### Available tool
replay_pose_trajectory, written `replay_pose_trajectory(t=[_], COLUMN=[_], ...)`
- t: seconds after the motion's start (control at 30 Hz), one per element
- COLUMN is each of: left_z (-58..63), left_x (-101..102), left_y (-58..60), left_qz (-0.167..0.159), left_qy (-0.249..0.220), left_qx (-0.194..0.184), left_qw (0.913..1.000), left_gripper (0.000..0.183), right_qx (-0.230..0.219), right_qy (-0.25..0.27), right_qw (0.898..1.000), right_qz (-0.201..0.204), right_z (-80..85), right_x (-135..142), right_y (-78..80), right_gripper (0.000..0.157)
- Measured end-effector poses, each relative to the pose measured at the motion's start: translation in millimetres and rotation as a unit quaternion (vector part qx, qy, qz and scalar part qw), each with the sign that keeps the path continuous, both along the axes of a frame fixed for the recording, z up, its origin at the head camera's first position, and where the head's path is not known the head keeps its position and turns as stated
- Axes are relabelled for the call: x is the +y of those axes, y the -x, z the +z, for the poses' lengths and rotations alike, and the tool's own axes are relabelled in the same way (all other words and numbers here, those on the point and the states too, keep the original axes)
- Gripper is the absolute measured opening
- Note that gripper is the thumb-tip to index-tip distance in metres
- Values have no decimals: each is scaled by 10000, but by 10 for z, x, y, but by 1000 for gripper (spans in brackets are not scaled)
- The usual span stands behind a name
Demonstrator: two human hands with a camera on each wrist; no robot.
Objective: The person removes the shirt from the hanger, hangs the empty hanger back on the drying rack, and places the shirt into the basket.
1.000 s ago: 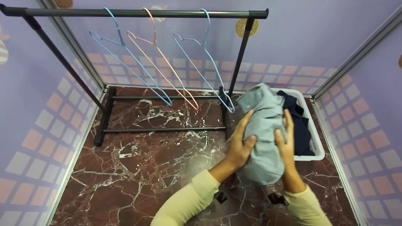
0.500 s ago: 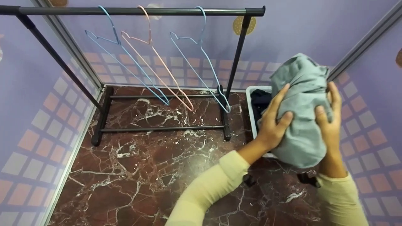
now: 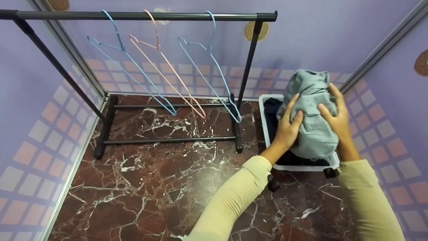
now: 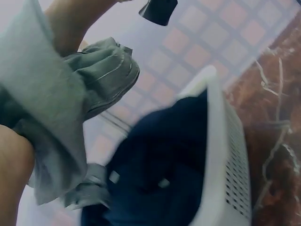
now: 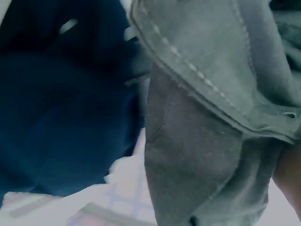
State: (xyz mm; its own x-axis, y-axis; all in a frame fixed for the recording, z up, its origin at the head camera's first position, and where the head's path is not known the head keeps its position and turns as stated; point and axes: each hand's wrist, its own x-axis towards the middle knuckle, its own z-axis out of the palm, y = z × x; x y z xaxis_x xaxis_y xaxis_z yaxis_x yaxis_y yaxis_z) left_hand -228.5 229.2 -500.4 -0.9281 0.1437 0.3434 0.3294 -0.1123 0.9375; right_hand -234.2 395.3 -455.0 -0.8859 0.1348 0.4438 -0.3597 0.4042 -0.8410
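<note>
A bundled grey-green garment [image 3: 316, 113] is held between both hands above a white laundry basket [image 3: 264, 124]. My left hand [image 3: 289, 129] grips its left side, with the thumb on top. On the opposite side my right hand [image 3: 339, 117] grips it the same way. Stitched edges and a small buttonhole show on the garment [image 5: 202, 75] in the right wrist view. Dark navy clothing [image 4: 155, 165] lies in the basket beneath, partly hidden by the bundle in the head view. Its kind cannot be told.
A black clothes rack [image 3: 247, 67] stands left of the basket. From its bar hang two blue hangers [image 3: 147, 77] and a pink hanger [image 3: 174, 70]. The floor is dark red marble [image 3: 167, 174]. Lilac walls [image 3: 301, 36] enclose the place.
Both hands have carried the garment rightward from beside the basket to over it, then a little left and lower toward the viewer. The basket's left part has come into sight.
</note>
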Motion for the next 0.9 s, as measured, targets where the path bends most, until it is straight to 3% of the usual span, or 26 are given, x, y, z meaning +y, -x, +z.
replay_pose_trajectory(t=[0.1,0.2,0.33,0.43,0.53,0.63,0.73,0.83,0.9], left_z=[-188,-370,-549,-623,-655,-656,-658,-698,-744], left_x=[-26,-74,-137,-176,-199,-226,-295,-428,-552], left_y=[76,133,179,192,210,245,284,318,317], left_qz=[5,139,410,466,279,-124,-633,-1070,-1206], left_qy=[357,1017,2175,2957,3449,3737,3714,3379,3127], left_qx=[-443,-564,-412,-277,-144,-126,-70,64,37], left_qw=[9984,9931,9743,9537,9381,9274,9263,9351,9421], left_gripper=[54,55,55,56,59,66,69,65,63], right_qx=[-237,-474,-875,-1027,-830,-349,-124,-310,-510], right_qy=[-384,-992,-2120,-2692,-2801,-3053,-3848,-4605,-4929], right_qw=[9989,9936,9724,9567,9563,9516,9223,8855,8669], right_qz=[124,259,422,407,147,114,347,532,546], right_z=[-239,-457,-618,-570,-386,-221,-216,-326,-419], right_x=[86,176,272,259,128,-81,-244,-312,-306], right_y=[151,241,248,164,19,-114,-149,-108,-77], right_gripper=[69,70,69,67,65,64,62,61,62])
